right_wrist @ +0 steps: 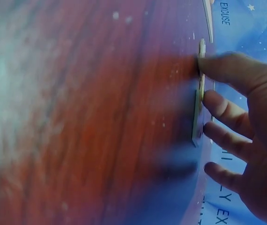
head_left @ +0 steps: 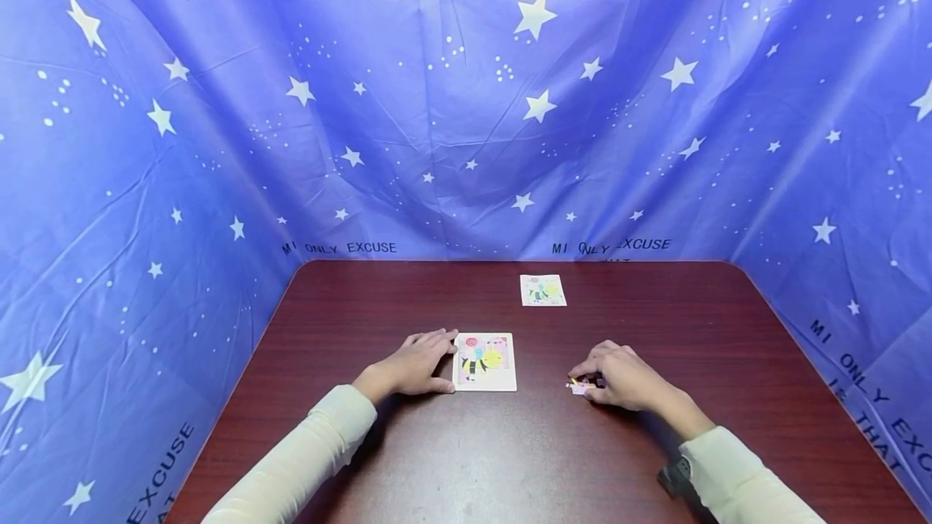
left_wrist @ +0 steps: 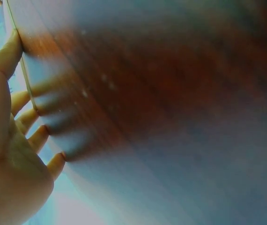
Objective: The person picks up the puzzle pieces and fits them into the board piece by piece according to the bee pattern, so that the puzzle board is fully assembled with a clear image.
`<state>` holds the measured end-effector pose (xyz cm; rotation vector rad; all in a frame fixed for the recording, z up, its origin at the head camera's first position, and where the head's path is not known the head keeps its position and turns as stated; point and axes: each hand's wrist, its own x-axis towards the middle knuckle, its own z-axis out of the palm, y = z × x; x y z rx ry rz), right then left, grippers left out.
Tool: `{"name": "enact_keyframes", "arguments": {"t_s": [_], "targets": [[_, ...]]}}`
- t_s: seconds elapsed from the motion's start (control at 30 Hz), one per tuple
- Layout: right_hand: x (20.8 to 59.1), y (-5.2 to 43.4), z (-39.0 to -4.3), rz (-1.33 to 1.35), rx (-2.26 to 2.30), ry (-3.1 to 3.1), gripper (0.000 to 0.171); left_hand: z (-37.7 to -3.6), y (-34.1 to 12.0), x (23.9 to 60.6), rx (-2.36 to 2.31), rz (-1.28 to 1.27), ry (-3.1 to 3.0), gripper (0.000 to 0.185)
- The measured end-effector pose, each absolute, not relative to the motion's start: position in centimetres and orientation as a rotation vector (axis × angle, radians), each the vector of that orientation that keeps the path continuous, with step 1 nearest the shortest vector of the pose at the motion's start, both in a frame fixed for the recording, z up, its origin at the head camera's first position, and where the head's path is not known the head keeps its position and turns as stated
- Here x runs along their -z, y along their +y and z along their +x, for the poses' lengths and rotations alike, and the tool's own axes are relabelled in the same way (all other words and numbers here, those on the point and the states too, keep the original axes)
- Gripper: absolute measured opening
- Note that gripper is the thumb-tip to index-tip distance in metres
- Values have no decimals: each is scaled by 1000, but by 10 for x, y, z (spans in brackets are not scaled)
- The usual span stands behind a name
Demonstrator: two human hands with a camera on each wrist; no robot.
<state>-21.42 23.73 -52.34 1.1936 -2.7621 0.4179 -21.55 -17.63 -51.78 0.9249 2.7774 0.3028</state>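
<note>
Tabletop [head_left: 364,459]: right hand [head_left: 626,378] pinches piece [head_left: 580,385].

So the whole setup sits inside a blue fabric backdrop [head_left: 466,103] printed with white stars and little dot clusters, draped around three sides and pretty wrinkled. Along its lower edge there's dark lettering, "MI ONLY EXCUSE", repeated on the back and side panels. Two black star-shaped bits poke in at the top corners. In the middle is a dark reddish-brown wood-grain bench [head_left: 510,459] with rounded far corners and a glossy top that picks up soft bluish glare. Lighting is even and bright, no hard shadows.
</note>
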Motion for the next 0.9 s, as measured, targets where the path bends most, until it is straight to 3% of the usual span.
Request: {"name": "enact_keyframes", "arguments": {"t_s": [0.9], "targets": [[518, 211, -215, 997, -426, -2770, 25, -216, -176, 521, -315, 934, 2788, 70]]}}
